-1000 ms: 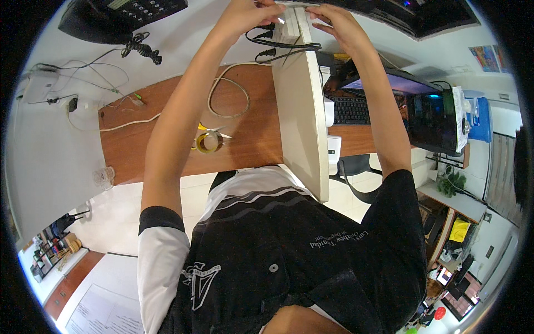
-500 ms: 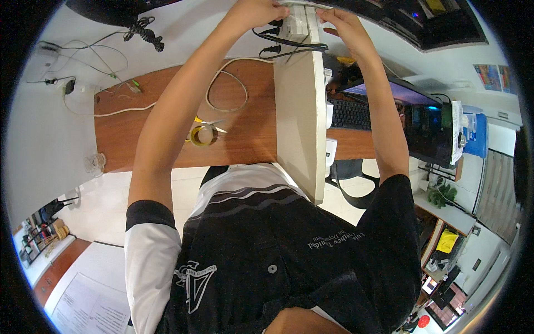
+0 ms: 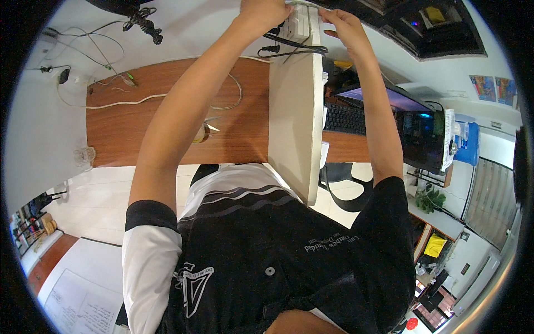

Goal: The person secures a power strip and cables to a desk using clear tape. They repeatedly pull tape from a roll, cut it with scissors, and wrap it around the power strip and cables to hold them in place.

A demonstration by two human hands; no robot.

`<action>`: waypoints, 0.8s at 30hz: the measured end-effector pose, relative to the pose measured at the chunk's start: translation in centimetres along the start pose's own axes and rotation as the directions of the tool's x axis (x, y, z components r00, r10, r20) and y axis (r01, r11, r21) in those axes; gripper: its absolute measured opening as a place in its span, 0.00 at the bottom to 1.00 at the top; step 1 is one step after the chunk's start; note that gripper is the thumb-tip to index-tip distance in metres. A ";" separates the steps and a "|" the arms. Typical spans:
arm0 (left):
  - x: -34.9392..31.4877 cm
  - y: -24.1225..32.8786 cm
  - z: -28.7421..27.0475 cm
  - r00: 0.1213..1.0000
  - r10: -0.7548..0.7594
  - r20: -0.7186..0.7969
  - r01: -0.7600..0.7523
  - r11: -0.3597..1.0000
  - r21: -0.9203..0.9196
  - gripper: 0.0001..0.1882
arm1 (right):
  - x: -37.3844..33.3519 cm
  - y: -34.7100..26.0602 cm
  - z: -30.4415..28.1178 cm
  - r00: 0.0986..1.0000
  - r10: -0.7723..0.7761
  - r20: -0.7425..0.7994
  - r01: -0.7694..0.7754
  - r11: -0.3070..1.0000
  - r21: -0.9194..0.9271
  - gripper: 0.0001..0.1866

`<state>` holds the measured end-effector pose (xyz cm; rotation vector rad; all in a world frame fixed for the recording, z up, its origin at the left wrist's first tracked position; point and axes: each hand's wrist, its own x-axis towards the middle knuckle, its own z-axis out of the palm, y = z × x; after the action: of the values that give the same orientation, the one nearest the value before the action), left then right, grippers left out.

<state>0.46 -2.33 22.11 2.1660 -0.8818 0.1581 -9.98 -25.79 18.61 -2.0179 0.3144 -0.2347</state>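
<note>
Both arms reach to the far end of a cream partition (image 3: 295, 122). There, a white outlet box (image 3: 298, 23) is fixed high on its left face, and black plugs and cords (image 3: 295, 43) hang beside it. My left hand (image 3: 265, 14) is curled at the box's left side. Its fingertips are close to the box, and whatever they hold is hidden. My right hand (image 3: 343, 26) is at the partition's right side, thumb and index finger drawn together near its top edge, the other fingers loosely bent. I cannot make out what is between them.
Left of the partition, a brown desk (image 3: 245, 142) bears a pale cable (image 3: 128, 103), scissors (image 3: 210, 126) and a tape roll (image 3: 199, 134) partly behind my left forearm. On the right are a keyboard (image 3: 346, 118), a monitor (image 3: 403, 100) and a black computer case (image 3: 420, 139).
My left hand has shifted slightly left and up beside the outlet box, and its forearm now covers more of the tape roll. My right hand stays near the partition's top edge.
</note>
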 end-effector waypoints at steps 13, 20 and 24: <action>-0.2 0.8 0.3 1.000 -0.001 -0.032 0.004 0.996 0.091 0.15 | -0.3 -0.3 0.1 0.999 -0.041 0.000 0.041 0.998 -0.036 0.17; -0.9 1.3 0.4 0.998 -0.010 -0.057 0.016 0.996 0.093 0.15 | -0.8 -1.8 0.9 0.997 0.034 -0.072 -0.035 0.999 -0.003 0.15; -1.0 1.2 0.9 0.996 0.014 -0.088 -0.003 0.993 0.121 0.15 | -0.5 -0.4 0.3 0.998 -0.049 -0.039 0.048 0.998 -0.042 0.18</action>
<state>-1.21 -2.93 21.86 2.2488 -0.8499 0.3171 -10.31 -25.26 18.80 -2.0646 0.2978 -0.3019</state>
